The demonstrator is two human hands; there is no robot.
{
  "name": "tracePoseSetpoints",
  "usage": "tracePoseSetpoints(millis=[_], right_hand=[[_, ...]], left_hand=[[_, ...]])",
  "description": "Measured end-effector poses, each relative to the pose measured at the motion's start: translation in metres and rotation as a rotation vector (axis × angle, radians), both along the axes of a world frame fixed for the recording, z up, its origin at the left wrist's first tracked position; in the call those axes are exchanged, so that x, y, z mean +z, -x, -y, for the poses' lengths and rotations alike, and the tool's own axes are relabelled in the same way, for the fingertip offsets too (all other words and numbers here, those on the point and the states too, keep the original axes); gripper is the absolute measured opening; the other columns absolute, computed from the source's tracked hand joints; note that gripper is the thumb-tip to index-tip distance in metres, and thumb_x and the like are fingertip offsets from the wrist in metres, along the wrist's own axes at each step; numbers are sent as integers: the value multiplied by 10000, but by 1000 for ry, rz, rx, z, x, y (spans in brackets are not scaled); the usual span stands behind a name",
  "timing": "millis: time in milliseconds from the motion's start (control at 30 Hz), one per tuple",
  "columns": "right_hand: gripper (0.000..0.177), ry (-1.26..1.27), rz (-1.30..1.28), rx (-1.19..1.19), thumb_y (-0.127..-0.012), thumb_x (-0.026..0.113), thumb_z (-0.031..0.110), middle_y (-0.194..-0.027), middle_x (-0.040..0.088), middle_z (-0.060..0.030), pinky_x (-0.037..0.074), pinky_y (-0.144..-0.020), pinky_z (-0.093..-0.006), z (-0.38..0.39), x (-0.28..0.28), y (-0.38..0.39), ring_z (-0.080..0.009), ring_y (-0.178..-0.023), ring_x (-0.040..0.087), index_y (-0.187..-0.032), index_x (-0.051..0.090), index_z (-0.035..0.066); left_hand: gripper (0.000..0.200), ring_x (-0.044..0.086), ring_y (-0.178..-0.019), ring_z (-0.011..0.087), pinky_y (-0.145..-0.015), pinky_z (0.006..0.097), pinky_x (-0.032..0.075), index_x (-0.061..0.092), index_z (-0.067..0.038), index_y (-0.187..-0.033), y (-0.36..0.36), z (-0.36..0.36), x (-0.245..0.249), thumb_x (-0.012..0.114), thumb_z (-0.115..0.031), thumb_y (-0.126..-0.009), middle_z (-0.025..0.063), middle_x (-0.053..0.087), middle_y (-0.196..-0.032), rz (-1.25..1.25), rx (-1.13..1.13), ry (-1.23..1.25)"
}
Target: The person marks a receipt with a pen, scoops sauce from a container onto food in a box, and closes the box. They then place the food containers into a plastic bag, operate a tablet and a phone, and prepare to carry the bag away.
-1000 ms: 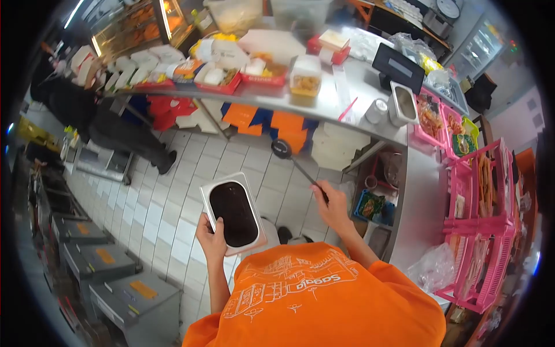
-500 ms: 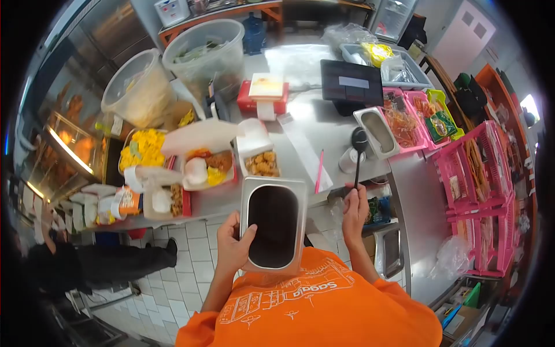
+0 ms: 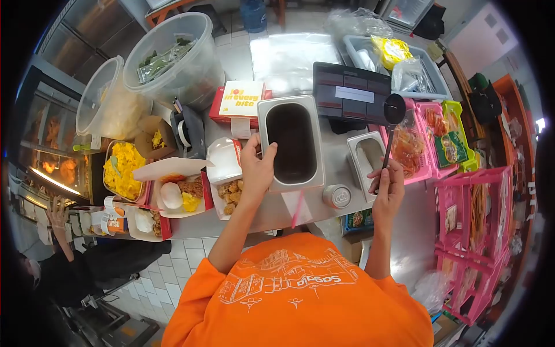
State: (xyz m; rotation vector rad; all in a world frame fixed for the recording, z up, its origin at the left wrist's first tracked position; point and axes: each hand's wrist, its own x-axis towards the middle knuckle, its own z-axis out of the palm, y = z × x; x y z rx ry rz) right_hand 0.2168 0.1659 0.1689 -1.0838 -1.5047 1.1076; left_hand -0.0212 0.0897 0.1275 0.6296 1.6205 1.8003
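My left hand (image 3: pixel 258 165) grips the left wall of a deep steel food pan (image 3: pixel 300 183), thumb over its rim. Inside the pan is something dark brown, perhaps sauce. In my right hand (image 3: pixel 388 186) is the handle of a black ladle (image 3: pixel 395 109), its bowl raised near the tablet. A second, narrower steel pan (image 3: pixel 359 180) stands just left of that hand. Between the two hands sits a silver can (image 3: pixel 337 196). Left of my left hand are open boxes, one with fried pieces (image 3: pixel 231 196), another with rice, an orange-brown piece and yellow food (image 3: pixel 184 196).
A tablet (image 3: pixel 351 92) and a red-and-white box (image 3: pixel 243 99) stand farther back. Large clear tubs (image 3: pixel 167 66) and a tray of yellow food (image 3: pixel 123 170) are on the left. Pink baskets (image 3: pixel 474 214) stand on the right. Another person's hand (image 3: pixel 58 217) shows at far left.
Both hands have moved forward over the counter. The steel pan has gone from in front of my chest to above the counter. The ladle has shifted right with my right hand.
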Motion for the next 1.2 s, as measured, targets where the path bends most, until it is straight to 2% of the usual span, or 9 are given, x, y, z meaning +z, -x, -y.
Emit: tracePoseSetpoints(millis=[167,367,500,600,667,833,867,1133,1200], right_hand=[[133,-47,275,65,-919,514,37,-763,589,-14,350,-496,-203,-20,20,-4,-43,-583,455,-1018,603,25],[157,-577,851,407,-749,656,32,-773,543,-51,434,-540,-334,-10,68,41,-235,-628,569,-899,627,68],[209,-936,1018,526,-670,614,82,-823,507,-39,463,-596,-307,4,59,85,-180,-726,575,-875,577,81],[207,-982,1164,584,-686,599,105,-831,510,-42,461,-601,-311,27,51,105,-177,-729,572,-890,576,75],[191,-986,1141,625,-703,620,89,-838,525,-45,457,-576,-323,46,41,105,-188,-701,588,-890,588,76],[91,-370,817,662,-777,637,72,-786,575,-75,438,-527,-338,85,29,100,-231,-622,600,-868,633,65],[89,-239,709,621,-775,640,63,-769,583,-81,430,-525,-328,92,27,98,-224,-614,590,-863,643,53],[89,54,477,333,-789,639,-1,-705,526,-19,283,-488,-222,132,16,73,-65,-552,373,-877,651,14],[96,111,407,238,-809,623,-18,-727,514,8,246,-471,-201,137,21,70,-24,-547,336,-898,646,10]], left_hand=[[93,391,-604,42,-534,228,325,552,-12,-836,-10,-20,-9,601,-81,-877,-29,478,-664,-195,51,8],[294,271,-594,33,-500,227,224,414,-54,-709,-13,7,6,590,-154,-922,-56,309,-629,-272,95,103],[299,273,-583,41,-493,238,226,412,-49,-710,-16,34,18,583,-165,-926,-48,307,-611,-304,167,116],[300,281,-556,49,-479,252,231,414,-44,-710,-20,57,27,583,-168,-924,-28,312,-578,-372,225,120],[264,342,-489,175,-462,331,295,430,-25,-734,-21,72,27,595,-148,-899,103,368,-551,-428,232,102],[265,347,-477,179,-453,327,298,427,-28,-726,-18,108,31,584,-140,-908,100,376,-551,-364,219,108],[271,331,-510,118,-462,290,275,428,-34,-721,-17,113,27,581,-143,-916,47,374,-562,-378,246,88],[252,309,-605,30,-514,220,250,432,-53,-739,-5,127,11,519,-133,-961,-52,369,-630,-282,238,-22],[282,305,-583,86,-507,259,279,392,-40,-723,-4,118,11,533,-141,-945,26,335,-612,-300,225,-32]])
